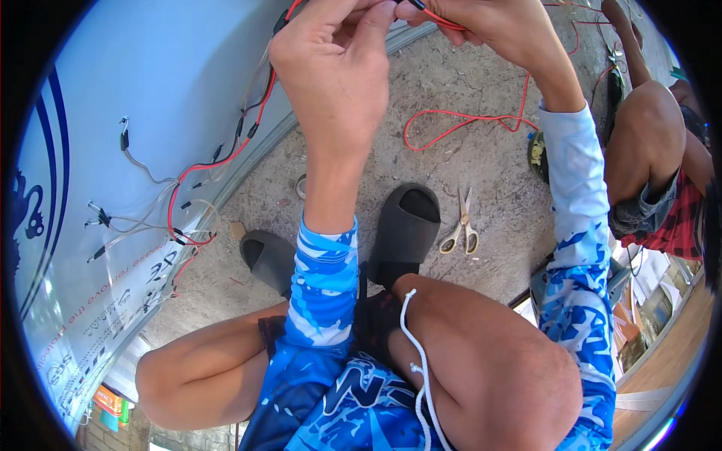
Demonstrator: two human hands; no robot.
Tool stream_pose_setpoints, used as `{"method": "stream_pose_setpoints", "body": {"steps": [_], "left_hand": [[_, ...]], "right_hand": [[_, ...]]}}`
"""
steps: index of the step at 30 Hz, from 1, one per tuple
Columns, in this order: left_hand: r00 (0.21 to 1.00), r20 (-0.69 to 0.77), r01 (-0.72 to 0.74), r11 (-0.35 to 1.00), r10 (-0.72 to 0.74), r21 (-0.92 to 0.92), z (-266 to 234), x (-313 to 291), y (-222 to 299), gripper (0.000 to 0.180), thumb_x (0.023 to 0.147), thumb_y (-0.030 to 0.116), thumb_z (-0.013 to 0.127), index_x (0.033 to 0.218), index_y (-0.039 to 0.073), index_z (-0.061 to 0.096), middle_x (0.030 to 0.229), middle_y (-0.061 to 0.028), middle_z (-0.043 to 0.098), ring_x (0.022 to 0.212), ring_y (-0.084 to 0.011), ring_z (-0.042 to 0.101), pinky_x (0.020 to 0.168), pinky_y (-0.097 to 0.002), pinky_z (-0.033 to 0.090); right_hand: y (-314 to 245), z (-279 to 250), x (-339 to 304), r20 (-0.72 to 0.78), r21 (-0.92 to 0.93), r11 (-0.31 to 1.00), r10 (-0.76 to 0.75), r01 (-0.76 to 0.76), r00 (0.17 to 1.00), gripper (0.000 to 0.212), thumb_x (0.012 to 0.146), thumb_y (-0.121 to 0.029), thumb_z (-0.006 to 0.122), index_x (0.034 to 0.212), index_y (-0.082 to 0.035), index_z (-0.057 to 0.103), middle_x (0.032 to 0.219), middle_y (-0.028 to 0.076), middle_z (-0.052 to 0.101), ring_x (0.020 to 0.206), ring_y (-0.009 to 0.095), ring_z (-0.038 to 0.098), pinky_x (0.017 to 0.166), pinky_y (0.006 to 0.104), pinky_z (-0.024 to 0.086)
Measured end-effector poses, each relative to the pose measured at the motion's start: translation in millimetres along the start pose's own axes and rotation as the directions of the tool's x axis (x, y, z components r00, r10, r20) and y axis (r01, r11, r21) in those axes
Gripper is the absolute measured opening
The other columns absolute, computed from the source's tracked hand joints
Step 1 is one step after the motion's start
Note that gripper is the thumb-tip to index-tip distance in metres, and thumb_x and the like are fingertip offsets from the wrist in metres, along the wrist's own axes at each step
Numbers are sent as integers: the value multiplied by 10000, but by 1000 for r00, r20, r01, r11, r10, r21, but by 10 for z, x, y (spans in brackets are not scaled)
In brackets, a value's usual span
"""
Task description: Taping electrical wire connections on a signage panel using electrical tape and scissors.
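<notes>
At the top edge, my left hand and my right hand meet with fingers closed in a pinch. Between them runs a red and black wire, with a black wrapped section near my left thumb. The fingertips are partly cut off by the frame's edge. Left of my left hand, a red and black wire harness hangs along a white panel. Thin grey leads with black sleeves and bare ends branch off it.
Scissors with pale handles lie on the concrete floor beside my dark sandal. Loops of red wire lie farther off. A small roll sits near the panel's edge. Another person crouches at right, a hand near more wires.
</notes>
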State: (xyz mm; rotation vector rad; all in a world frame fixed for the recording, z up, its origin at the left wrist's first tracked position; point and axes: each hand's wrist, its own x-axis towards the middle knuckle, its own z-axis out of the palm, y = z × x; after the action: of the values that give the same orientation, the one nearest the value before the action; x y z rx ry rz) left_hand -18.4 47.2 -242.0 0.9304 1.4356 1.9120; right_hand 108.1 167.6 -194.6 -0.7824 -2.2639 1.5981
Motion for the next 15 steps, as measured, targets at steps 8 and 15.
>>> {"method": "stream_pose_setpoints", "body": {"steps": [8,15], "left_hand": [[996,22,84,991,-87,105,14,21,278,393,883,-143,647,1271,-83,647,977,-106,712,834,-120,678,732,-223,550],[989,-39,143,985,-140,97,93,1,265,403,880,-130,666,1279,-104,627,964,-100,708,824,-118,678,727,-221,563]], "right_hand": [[90,30,-26,-15,157,983,99,-95,995,195,993,-104,642,955,52,753,691,31,677,493,57,517,441,216,389],[266,3,-26,12,447,867,242,-221,970,143,960,-85,685,944,42,749,710,44,692,504,57,540,429,197,381]]}}
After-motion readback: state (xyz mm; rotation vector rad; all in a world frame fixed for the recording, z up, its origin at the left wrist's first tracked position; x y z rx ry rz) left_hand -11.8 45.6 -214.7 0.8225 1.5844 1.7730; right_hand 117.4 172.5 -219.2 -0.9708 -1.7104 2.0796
